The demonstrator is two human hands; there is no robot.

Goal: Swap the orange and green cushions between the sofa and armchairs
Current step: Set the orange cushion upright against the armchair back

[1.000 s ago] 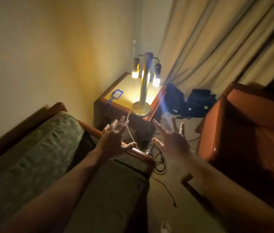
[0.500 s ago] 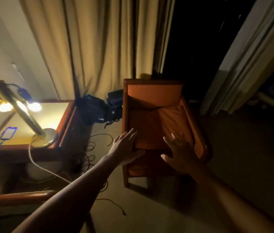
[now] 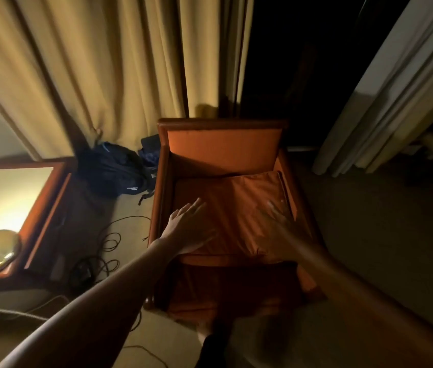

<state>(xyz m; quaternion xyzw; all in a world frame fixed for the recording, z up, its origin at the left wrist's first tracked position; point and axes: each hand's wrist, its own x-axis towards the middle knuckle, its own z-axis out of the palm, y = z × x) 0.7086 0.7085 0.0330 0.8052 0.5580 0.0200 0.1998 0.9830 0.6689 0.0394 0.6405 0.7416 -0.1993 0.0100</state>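
Your left hand (image 3: 185,229) and right hand (image 3: 285,229), both spread and grasping nothing, hover over the orange cushion (image 3: 239,211) on the armchair (image 3: 162,160) mid-frame; curtains (image 3: 104,62) behind, carpet (image 3: 369,221) below.

Both forearms are bare, no sleeves or jewellery showing; left hand (image 3: 183,229) sharp, right hand (image 3: 284,232) motion-blurred.

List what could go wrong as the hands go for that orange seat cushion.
1. The loose cables on the floor left of the armchair could catch a foot when the person turns away.
2. The room is dim and the right hand is blurred, so the grip on the orange cushion might land badly.
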